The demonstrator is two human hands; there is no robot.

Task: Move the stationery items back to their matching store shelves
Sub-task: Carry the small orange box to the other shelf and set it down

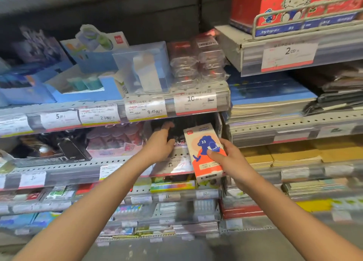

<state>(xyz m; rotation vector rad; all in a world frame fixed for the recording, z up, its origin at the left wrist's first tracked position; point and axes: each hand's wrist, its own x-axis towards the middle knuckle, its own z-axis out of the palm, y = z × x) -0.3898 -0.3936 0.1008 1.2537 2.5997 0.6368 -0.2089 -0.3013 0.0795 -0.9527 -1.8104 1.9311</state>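
Note:
My right hand (227, 160) grips a cream and orange stationery box (204, 143) printed with a blue dinosaur, thumb across its front. The box is upright, tilted slightly left, in front of the middle shelf's right end. My left hand (160, 143) reaches into the same shelf (110, 163), fingers curled around dark pens or pencils (177, 131) in a display box there. Whether it grips them or only pushes them is unclear. The two hands are close together, with the dinosaur box between them.
The shelf above holds blue display boxes (78, 84), a clear box (145, 70) and clear plastic cases (198, 62), with price tags (194, 101) along its edge. Stacked notebooks (269, 101) fill the right bay. A red cartoon-cat display (290, 3) stands top right. Lower shelves carry several small items.

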